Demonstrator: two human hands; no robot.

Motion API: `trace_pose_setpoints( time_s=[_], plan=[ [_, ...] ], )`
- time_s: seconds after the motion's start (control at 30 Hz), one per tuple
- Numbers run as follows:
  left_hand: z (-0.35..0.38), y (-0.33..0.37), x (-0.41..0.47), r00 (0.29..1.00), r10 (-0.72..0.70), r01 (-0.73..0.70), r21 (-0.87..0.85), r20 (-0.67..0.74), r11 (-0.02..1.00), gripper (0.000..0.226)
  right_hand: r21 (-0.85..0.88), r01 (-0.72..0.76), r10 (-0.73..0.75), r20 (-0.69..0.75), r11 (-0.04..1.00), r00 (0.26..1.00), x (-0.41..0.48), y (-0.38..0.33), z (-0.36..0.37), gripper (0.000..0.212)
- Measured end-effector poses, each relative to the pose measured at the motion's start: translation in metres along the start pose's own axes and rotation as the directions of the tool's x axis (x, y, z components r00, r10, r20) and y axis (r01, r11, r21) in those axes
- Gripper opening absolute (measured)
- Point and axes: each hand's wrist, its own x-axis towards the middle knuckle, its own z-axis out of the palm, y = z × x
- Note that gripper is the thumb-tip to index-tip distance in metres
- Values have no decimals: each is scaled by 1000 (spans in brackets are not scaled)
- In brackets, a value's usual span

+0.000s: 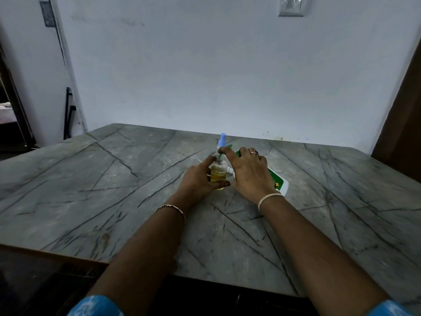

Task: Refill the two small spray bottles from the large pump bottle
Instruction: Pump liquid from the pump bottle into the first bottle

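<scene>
A small clear bottle (218,175), partly filled with yellow liquid, stands uncapped on the marble table (114,179); my left hand (200,179) grips it from the left. My right hand (248,172) lies over the large green-and-white pump bottle (279,183), which is tilted low toward the small bottle. Its green pump nozzle (220,157) sits at the small bottle's mouth, under my index finger. A second small spray bottle with a blue top (222,139) stands just behind, upright. A white piece (230,171), perhaps a spray head, lies between the bottles, mostly hidden.
The table meets a pale wall (227,76) at its far edge. A dark wooden panel (403,115) rises at the right. A doorway and dark rods (68,112) are at the far left. The table's near edge (68,254) runs below my forearms.
</scene>
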Motion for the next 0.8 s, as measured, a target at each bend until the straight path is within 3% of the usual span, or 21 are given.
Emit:
trace_pose_setpoints(
  time_s=[0.8],
  plan=[
    [0,1,-1,1000,-1,1,-8,-11,1000,87,-25,6,-6,-14,1000,1000,-2,3,0,82]
  ],
)
